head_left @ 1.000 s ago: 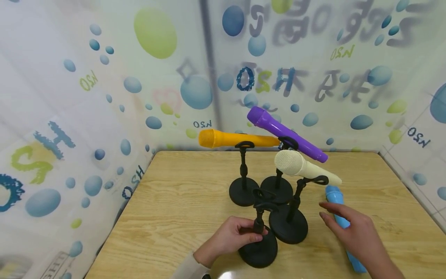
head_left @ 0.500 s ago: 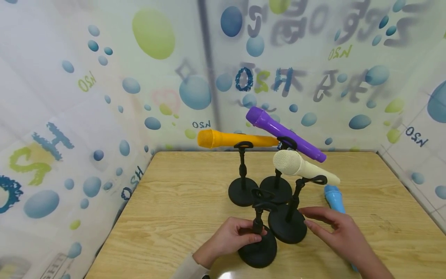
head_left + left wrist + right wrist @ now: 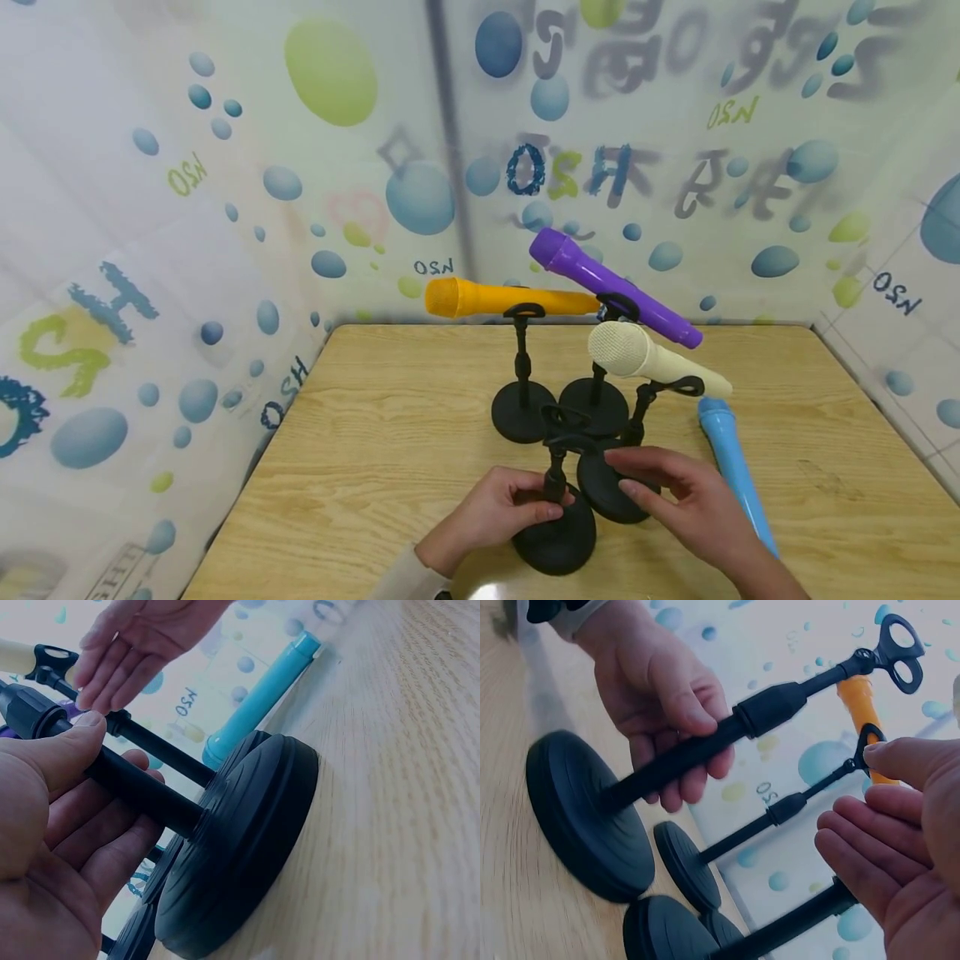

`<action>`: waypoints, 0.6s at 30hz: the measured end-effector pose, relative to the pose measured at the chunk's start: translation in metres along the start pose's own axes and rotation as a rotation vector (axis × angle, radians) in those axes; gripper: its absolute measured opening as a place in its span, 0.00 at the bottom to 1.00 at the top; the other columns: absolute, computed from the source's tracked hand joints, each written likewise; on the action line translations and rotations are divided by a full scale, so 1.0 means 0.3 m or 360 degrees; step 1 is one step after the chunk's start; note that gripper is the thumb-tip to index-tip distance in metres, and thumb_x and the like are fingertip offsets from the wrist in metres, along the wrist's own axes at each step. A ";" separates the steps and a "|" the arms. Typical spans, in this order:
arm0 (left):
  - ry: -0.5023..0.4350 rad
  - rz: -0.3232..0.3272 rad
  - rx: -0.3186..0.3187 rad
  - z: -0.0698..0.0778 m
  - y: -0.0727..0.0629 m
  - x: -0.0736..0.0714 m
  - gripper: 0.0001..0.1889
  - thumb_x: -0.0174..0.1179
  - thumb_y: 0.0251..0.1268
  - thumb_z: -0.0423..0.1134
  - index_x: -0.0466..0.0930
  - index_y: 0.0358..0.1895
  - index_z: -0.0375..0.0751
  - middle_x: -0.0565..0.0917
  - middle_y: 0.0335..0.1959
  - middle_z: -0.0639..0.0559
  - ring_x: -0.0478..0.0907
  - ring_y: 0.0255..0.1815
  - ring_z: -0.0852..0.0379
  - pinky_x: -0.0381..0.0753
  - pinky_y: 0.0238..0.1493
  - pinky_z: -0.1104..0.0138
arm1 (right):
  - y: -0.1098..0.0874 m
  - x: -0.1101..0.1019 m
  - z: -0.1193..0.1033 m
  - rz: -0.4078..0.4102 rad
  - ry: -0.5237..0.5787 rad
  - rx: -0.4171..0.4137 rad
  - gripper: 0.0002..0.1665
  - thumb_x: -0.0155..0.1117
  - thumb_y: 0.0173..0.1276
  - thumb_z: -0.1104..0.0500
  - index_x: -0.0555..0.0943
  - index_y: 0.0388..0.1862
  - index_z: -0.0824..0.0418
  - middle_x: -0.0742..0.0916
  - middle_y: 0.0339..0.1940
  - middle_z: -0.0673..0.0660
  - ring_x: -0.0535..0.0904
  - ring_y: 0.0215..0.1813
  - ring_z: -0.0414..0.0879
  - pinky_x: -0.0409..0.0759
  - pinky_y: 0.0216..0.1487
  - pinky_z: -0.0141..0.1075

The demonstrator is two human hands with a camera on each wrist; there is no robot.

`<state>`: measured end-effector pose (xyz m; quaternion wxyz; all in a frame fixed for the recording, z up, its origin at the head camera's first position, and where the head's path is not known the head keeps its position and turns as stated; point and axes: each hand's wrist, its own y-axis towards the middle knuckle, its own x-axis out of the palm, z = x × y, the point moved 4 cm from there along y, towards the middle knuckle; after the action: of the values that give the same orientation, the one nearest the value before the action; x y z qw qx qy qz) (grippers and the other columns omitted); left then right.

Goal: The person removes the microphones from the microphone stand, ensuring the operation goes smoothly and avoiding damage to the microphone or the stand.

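Observation:
My left hand grips the pole of a black tabletop microphone stand whose clip at the top holds no microphone. The thumb lies along the pole in the left wrist view. My right hand, fingers loosely extended and thumb apart, hovers over the round base of the neighbouring stand, partly hiding it. A cream microphone sits tilted in that stand's clip. In the right wrist view, nothing lies between the right thumb and fingers. A light blue microphone rests on the table just right of that hand.
Behind stand two more black stands, one with an orange microphone, the other with a purple microphone slanting down to the right. All bases cluster on the wooden table. A patterned curtain-like wall rises behind the table's far edge.
My right hand has moved left from over the blue microphone to over the cream microphone's stand base, uncovering the blue one. The left hand keeps its grip in place.

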<state>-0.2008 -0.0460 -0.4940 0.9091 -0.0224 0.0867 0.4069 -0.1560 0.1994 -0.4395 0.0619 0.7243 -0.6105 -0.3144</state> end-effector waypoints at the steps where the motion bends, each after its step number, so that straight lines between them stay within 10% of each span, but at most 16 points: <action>1: 0.0002 0.0002 -0.0007 -0.001 0.000 0.000 0.12 0.69 0.75 0.33 0.90 0.55 0.32 0.91 0.55 0.34 0.88 0.55 0.70 0.86 0.58 0.74 | 0.003 0.007 -0.002 -0.0003 0.0011 0.0017 0.22 0.70 0.72 0.74 0.87 0.61 0.59 0.93 0.58 0.50 0.87 0.59 0.31 0.88 0.54 0.28; 18: -0.0051 -0.0011 0.0000 0.001 -0.003 -0.003 0.14 0.69 0.75 0.32 0.88 0.58 0.28 0.90 0.56 0.31 0.88 0.57 0.68 0.86 0.57 0.74 | 0.056 0.120 -0.037 -0.0145 0.0267 0.0047 0.20 0.69 0.75 0.71 0.85 0.64 0.64 0.93 0.59 0.60 0.89 0.60 0.36 0.88 0.57 0.32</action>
<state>-0.2006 -0.0473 -0.4937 0.9117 -0.0161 0.0722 0.4041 -0.1622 0.1588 -0.4363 0.0879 0.7759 -0.5742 -0.2461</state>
